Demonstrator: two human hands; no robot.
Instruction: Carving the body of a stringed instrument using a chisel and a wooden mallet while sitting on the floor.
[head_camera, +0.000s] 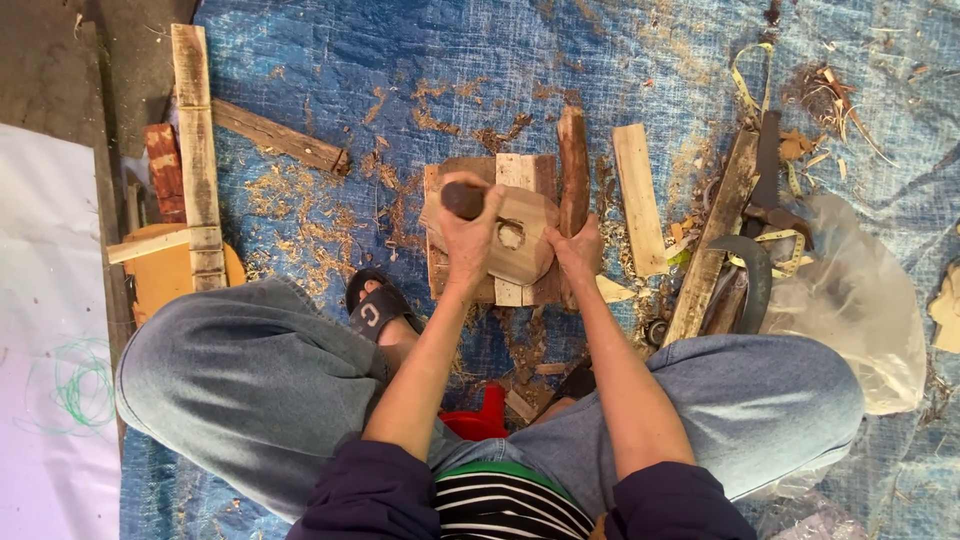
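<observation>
A flat, pale wooden piece (522, 240) with a round hole in its middle lies on a small block of boards (520, 172) near the centre of the blue tarp (400, 60). The left hand (468, 232) is clamped around a dark wooden handle (462, 199), its rounded end sticking up above the fist, right over the left part of the pale piece. The right hand (578, 250) presses down with fingers closed on the lower end of a reddish-brown stick (573, 170) that lies along the right edge of the boards, touching the pale piece's side.

Just right of the stick a short light plank (638, 195) rests on the tarp. Farther right, toward the tarp's right edge, a long weathered slat (715, 235) leans across a curved dark blade (755, 275) and loops of yellowish strap (745, 85), with a clear plastic bag (860, 300) beside them. Toward the left edge, a long pale batten (197, 150) runs up and down, a darker slat (280, 135) lies slanted near it, and a round orange-brown board (160, 280) sits underneath. Shavings and sawdust (300, 215) are scattered around the block. The person sits cross-legged in blue jeans, one black sandal (372, 310) beside the boards. Left of the tarp lie bare dark ground and a white sheet (50, 330).
</observation>
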